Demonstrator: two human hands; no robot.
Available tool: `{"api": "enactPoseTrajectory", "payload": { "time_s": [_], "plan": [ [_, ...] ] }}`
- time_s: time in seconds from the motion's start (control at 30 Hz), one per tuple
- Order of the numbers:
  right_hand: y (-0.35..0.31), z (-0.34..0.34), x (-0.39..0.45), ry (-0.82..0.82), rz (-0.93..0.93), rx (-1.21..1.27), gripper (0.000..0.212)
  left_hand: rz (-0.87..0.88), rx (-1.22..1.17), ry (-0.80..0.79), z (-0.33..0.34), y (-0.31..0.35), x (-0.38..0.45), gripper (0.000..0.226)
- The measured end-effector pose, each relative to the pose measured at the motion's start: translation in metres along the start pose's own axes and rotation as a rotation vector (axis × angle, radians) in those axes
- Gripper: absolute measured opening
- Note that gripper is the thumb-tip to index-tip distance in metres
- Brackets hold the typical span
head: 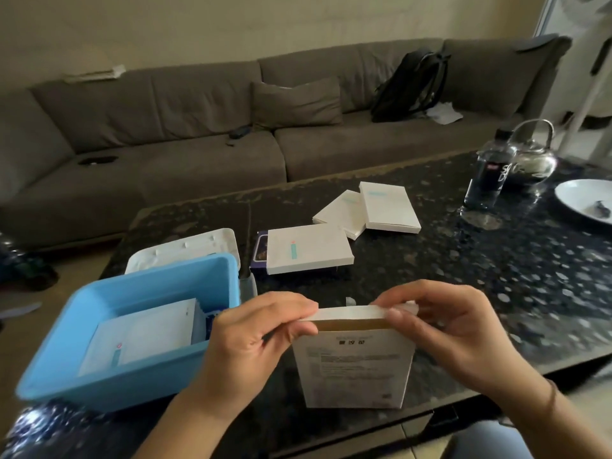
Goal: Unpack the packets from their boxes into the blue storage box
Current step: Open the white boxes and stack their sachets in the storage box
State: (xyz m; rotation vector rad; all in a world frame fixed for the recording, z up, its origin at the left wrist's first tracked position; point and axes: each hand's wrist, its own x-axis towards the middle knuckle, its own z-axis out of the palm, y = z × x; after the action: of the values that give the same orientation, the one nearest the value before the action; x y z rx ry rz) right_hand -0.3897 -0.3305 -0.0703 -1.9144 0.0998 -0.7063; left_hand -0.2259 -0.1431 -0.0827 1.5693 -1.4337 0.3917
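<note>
Head view: standing upright on the dark speckled table (463,276), a white box (354,369), printed side facing the camera, top flap being lifted. Pinching the flap's left end between thumb and curled fingers, the left hand (251,332); pinching the right end in the same way, the right hand (453,326). Sitting just under both sets of fingertips, the flap's edge, with the box body hanging below and between the two hands. Lying immediately left of the left fingers, nearly touching the wrist, the blue storage box (139,329), already holding white packets (142,336) stacked flat inside. Resting behind that, a white lid (185,246). Lying beyond the fingers, toward the sofa (231,127), another white box (308,248) sitting on top of a purple box (260,256). Lying farther back and to the right of the fingers, two more white boxes (374,210), overlapping. Standing well off to the right, a water bottle (486,173), a glass kettle (533,157) and a white plate (586,200). Leaning on the sofa, a black backpack (410,84).
</note>
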Motion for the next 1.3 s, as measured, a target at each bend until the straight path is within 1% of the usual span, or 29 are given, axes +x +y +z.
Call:
{"api": "enactPoseTrajectory", "payload": {
  "time_s": [0.1,0.2,0.33,0.43,0.47,0.57,0.63,0.77,0.9,1.0,1.07,1.13,1.2,1.3],
  "plan": [
    [0.002,0.002,-0.001,0.041,0.045,0.009,0.005,-0.013,-0.069,-0.003,0.001,0.001,-0.002,0.025],
    [-0.004,0.005,-0.002,0.071,0.08,0.031,0.008,-0.098,-0.116,0.008,0.002,0.003,-0.004,0.019],
    [-0.001,0.002,0.0,0.026,0.132,0.09,0.013,-0.214,-0.206,-0.019,0.003,0.005,-0.007,0.015],
    [0.001,-0.003,-0.002,-0.02,0.166,0.13,0.03,-0.288,-0.28,-0.032,0.005,0.007,-0.008,0.011],
    [0.0,-0.005,-0.004,-0.054,0.171,0.132,0.032,-0.304,-0.302,-0.038,0.005,0.007,-0.008,0.01],
    [-0.002,-0.011,-0.008,-0.11,0.169,0.2,0.016,-0.359,-0.352,-0.059,0.005,0.007,-0.008,0.008],
    [-0.001,-0.012,-0.011,-0.09,0.179,0.253,0.021,-0.379,-0.372,-0.072,0.006,0.007,-0.008,0.007],
    [0.002,-0.01,-0.012,-0.062,0.199,0.307,0.013,-0.391,-0.386,-0.089,0.009,0.008,-0.008,0.006],
    [0.001,-0.014,-0.01,-0.092,0.254,0.37,0.01,-0.375,-0.399,-0.108,0.01,0.009,-0.009,0.004],
    [0.001,-0.016,-0.011,-0.082,0.251,0.395,0.006,-0.37,-0.394,-0.117,0.01,0.007,-0.012,0.003],
    [0.005,-0.016,-0.012,-0.081,0.221,0.376,0.028,-0.378,-0.393,-0.114,0.011,0.004,-0.015,0.009],
    [0.008,-0.015,-0.014,-0.033,0.186,0.34,0.037,-0.372,-0.387,-0.11,0.012,0.003,-0.016,0.018],
    [0.011,-0.013,-0.016,0.004,0.117,0.235,0.036,-0.352,-0.365,-0.111,0.012,0.003,-0.017,0.017],
    [0.016,-0.012,-0.02,0.01,-0.021,0.033,0.027,-0.283,-0.321,-0.114,0.014,0.002,-0.017,0.01]
  ]
}}
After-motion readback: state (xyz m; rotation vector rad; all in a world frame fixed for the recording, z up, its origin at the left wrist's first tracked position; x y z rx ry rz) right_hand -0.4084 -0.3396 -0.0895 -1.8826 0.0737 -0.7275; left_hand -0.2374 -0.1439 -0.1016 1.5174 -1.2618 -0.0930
